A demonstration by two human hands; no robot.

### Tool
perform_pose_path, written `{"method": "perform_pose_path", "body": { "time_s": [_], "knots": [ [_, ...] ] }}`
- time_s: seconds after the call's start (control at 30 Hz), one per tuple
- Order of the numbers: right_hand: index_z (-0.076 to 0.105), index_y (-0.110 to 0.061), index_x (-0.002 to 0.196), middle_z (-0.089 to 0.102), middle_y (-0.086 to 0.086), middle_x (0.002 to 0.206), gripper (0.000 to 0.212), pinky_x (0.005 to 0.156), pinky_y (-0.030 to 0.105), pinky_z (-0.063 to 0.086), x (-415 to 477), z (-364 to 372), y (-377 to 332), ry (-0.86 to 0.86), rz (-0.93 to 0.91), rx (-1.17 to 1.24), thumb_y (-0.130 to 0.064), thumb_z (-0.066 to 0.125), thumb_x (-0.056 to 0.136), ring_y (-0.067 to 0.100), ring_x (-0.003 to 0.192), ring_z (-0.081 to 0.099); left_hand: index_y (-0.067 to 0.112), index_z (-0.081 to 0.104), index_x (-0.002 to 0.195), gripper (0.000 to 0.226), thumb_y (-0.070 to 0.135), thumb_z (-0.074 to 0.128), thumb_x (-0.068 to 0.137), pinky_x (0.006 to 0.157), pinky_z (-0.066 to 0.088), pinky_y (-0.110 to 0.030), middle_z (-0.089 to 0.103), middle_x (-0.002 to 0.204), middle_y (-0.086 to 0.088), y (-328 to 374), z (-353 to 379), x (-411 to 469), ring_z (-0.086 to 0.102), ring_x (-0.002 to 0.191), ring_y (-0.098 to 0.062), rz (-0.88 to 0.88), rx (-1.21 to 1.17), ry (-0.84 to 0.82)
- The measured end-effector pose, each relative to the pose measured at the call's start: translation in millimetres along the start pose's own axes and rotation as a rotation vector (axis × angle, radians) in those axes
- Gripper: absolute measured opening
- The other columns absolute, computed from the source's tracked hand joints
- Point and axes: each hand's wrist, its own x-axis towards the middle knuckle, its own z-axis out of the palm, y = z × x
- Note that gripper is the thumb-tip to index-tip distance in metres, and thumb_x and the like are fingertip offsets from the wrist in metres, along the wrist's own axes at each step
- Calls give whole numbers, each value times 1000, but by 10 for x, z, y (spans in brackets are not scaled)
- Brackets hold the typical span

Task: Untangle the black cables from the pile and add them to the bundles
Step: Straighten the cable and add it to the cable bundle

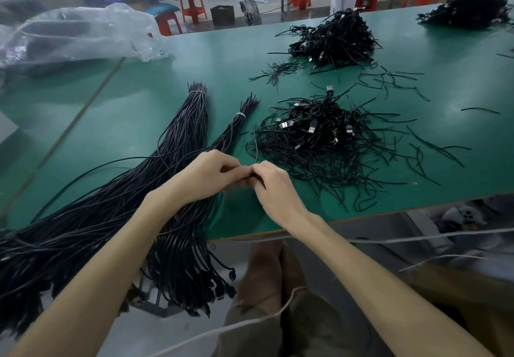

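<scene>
Green matting covers the workbench (pixel 139 100), and on it a tangled pile (pixel 319 137) of black USB cables serves as the landmark. Just left of the pile's near edge the left hand (pixel 207 174) and right hand (pixel 274 187) meet, fingers curled and fingertips together, both pinching a thin black cable (pixel 256 148). From the fingertips that cable rises along the pile's left fringe. The part inside the grip is hidden by the fingers, so whether they hold one strand or several cannot be told.

Left of the pile lies a small bundle (pixel 233 128) bound by a white tie, its lower length passing under the left hand. Farther left of the pile is a large bundle (pixel 183 134), also tied. Its lower end hangs over the bench edge and is partly cut off by the frame and the left forearm.

Beyond the pile sits a second heap (pixel 336 39) of cables, and far to its right rear a third heap (pixel 472 9), blurred. Well to the pile's left rear lies a clear plastic bag (pixel 78 34), its contents indistinct.
</scene>
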Motion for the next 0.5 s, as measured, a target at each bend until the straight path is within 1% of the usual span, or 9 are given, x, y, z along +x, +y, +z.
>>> {"method": "perform_pose_path", "body": {
  "time_s": [0.03,0.07,0.1,0.13,0.2,0.27,0.33,0.4,0.5],
  "knots": [
    [70,-9,115,60,3,104,19,85,42,51,-15,0,-8,27,-16,-52,-14,54,105,21,95,58,24,74,86,23,36,63,101,67,49,-25,68,74,12,-70,3,23,61,68,-1,-2,44,95],
    [69,-9,115,60,2,103,19,82,43,51,-34,0,-19,53,-34,-104,-17,55,105,21,93,58,25,75,98,15,35,63,101,82,51,-32,69,95,12,-148,14,59,62,88,-6,1,151,176],
    [69,-10,114,59,1,102,19,78,43,52,-52,-4,-29,74,-52,-141,-19,55,106,20,91,57,27,72,117,20,35,64,100,100,45,-41,64,121,6,-229,35,104,58,113,-15,-14,300,198],
    [70,-10,114,58,1,101,19,76,42,51,-65,-8,-43,84,-68,-162,-20,55,106,19,90,55,30,63,136,38,38,65,99,114,34,-48,52,144,3,-307,55,146,45,134,-24,-46,426,141],
    [70,-10,113,58,0,102,20,75,39,50,-85,-27,-61,75,-85,-185,-21,54,106,17,90,54,31,37,158,61,45,58,102,123,18,-51,22,168,3,-418,86,254,21,153,-28,-120,499,-19],
    [70,-8,114,60,2,104,22,76,37,50,-95,-64,-60,72,-95,-225,-21,53,107,20,93,57,24,26,163,60,39,44,108,125,19,-47,8,172,2,-521,113,367,17,156,-27,-125,515,-68],
    [70,-6,113,63,3,105,21,76,35,49,-97,-129,-55,108,-100,-266,-15,52,107,21,96,60,14,23,163,55,23,37,110,126,20,-40,6,173,-3,-630,124,452,18,157,-25,-112,523,-42],
    [71,-6,109,65,4,104,20,76,36,51,-90,-222,-66,175,-102,-271,-5,51,104,22,97,62,9,20,163,56,11,34,109,128,15,-37,4,173,-6,-694,106,496,13,158,-24,-137,502,-33],
    [72,-3,108,70,7,104,28,81,37,58,-33,-400,-95,323,-90,-219,9,50,96,21,90,67,9,21,163,55,10,34,110,128,11,-35,4,173,-5,-740,48,530,8,159,-22,-164,416,-26]
  ]
}}
